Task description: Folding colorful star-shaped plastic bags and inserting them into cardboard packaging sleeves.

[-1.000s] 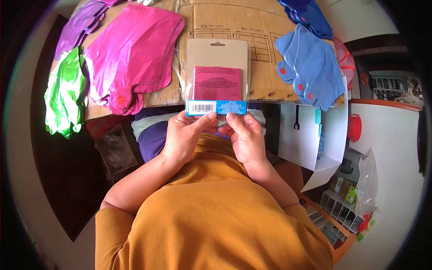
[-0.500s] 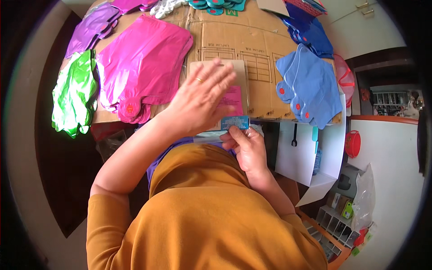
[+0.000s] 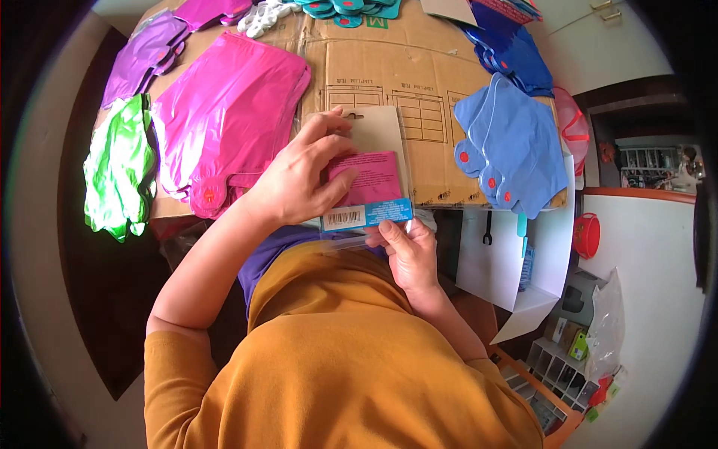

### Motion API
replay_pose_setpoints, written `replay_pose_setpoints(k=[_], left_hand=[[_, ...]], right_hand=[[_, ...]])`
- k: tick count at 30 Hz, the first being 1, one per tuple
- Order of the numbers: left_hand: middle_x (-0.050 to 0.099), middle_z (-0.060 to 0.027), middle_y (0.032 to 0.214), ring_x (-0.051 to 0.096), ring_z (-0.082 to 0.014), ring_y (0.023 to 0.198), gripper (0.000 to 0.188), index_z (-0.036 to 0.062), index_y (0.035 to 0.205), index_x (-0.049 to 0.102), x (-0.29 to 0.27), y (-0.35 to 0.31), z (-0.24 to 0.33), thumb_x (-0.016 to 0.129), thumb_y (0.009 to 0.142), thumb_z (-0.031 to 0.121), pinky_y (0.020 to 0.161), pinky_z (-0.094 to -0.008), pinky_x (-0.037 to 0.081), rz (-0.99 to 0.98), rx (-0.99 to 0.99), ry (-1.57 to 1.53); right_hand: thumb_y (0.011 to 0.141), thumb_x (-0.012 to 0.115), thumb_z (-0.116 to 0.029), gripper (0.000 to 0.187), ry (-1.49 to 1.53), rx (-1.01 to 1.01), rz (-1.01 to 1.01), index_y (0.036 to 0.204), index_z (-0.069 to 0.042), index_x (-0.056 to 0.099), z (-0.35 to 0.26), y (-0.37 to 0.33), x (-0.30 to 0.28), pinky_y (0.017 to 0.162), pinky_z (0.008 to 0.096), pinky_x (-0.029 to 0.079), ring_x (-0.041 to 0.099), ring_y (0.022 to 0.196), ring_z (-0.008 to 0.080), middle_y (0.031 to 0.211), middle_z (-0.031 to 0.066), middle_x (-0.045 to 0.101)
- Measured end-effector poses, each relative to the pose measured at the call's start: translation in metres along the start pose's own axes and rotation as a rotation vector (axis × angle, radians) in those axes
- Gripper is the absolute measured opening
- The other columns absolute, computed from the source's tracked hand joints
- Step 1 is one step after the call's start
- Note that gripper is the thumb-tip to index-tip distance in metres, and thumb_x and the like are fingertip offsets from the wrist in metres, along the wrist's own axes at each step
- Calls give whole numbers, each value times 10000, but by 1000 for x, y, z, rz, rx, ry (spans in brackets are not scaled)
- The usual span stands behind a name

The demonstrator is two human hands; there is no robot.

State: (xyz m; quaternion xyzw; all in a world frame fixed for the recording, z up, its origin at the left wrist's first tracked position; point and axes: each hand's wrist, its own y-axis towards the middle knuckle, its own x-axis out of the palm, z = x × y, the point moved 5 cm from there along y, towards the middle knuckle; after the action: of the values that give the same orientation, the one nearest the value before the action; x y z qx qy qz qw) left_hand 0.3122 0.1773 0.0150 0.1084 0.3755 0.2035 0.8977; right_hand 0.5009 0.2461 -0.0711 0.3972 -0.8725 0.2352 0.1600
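A flat clear package with a beige card [image 3: 374, 131], a pink panel and a blue label strip is held upright at the table's near edge. My right hand [image 3: 410, 254] pinches its lower edge, thumb in front and fingers behind. My left hand [image 3: 303, 168] lies over the package's left side, its fingers bent and apart, the thumb across the pink panel. Whether its fingertips press on the package I cannot tell. Left of that hand lies a stack of shiny pink sheets [image 3: 232, 112] with round tabs, like uninflated foil balloons.
Flat cardboard [image 3: 351, 60] covers the table. Green foil pieces [image 3: 116, 168] and purple ones [image 3: 146, 56] lie left, teal ones [image 3: 351, 7] at the back. Light blue pieces [image 3: 516, 142] and dark blue ones [image 3: 512, 56] are right. A white box [image 3: 490, 258] stands below the right table edge.
My left hand has moved down and left, its blurred outstretched fingers now bent. The label's barcode part has come into view. My right hand keeps its pinch on the package, slightly lower.
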Motion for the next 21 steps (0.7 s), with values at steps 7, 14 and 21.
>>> replay_pose_setpoints(k=[7, 14, 21], left_hand=[[525, -184, 1177, 408, -381, 1315, 263, -39, 1028, 605, 5, 5, -1, 570, 768, -13, 1093, -438, 355, -123, -41, -22], [487, -212, 1220, 441, -362, 1273, 530, -24, 1250, 506, 2, -2, -2, 570, 724, -6, 1081, -424, 368, -34, -62, -109], [473, -225, 1237, 518, -357, 1113, 796, -6, 1420, 333, -3, 0, 3, 550, 656, -31, 1027, -412, 410, 9, -25, -112]], right_hand=[[915, 663, -129, 138, -54, -60, 5, 985, -11, 646, 3, -2, 3, 693, 289, 560, 651, 787, 143, 917, 67, 688], [903, 679, -150, 151, 153, 153, 51, 984, -26, 647, 10, -6, 7, 708, 284, 529, 639, 760, 146, 915, 81, 687], [897, 676, -126, 118, 135, 198, 42, 952, -23, 661, 9, -8, 13, 699, 266, 504, 618, 709, 137, 869, 84, 689]])
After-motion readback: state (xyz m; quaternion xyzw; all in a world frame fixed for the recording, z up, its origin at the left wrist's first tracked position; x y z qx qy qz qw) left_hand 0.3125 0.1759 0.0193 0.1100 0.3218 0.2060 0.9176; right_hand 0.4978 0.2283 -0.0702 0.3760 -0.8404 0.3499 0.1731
